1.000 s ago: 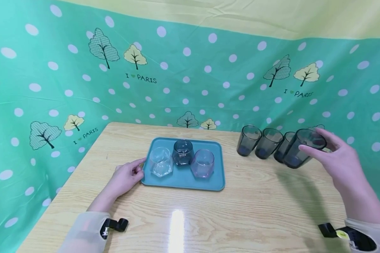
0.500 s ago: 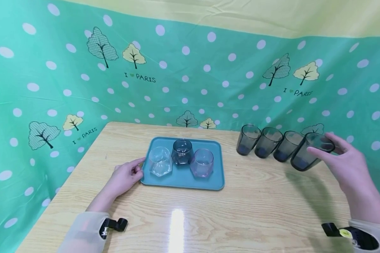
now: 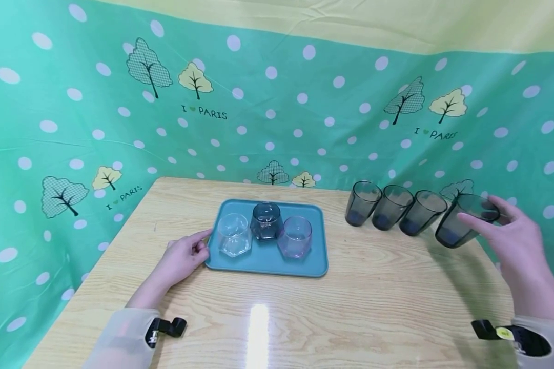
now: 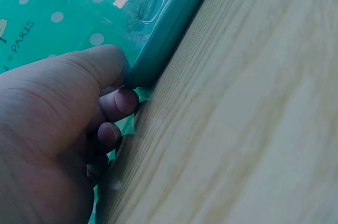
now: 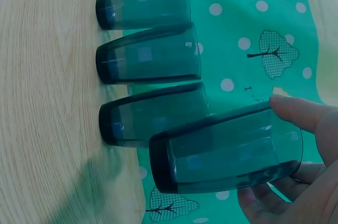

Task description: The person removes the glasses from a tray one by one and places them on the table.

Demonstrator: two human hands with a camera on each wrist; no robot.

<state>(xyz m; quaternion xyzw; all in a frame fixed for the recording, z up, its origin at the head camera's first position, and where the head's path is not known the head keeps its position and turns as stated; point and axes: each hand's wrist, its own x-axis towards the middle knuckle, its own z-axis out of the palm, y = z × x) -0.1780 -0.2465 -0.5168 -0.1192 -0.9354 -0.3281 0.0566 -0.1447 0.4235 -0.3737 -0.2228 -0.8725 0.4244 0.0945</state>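
In the head view my right hand grips a tall smoky-grey drinking glass near its rim. Thumb and fingers span its sides in the right wrist view, where the glass appears raised off the table. Left of it stand three matching glasses in a row, the nearest being one tall glass. My left hand holds the left edge of a blue tray, thumb at its near corner. On the tray are a clear short glass, a dark short glass and a pinkish short glass.
A light wooden table lies under everything. Behind it and to the sides hangs a green dotted cloth with printed trees, close behind the tall glasses. Bare wood separates the tray from the row of tall glasses.
My right hand has moved to the right with the tall glass, opening a gap from the third glass in the row. My left hand and the tray have stayed in place.
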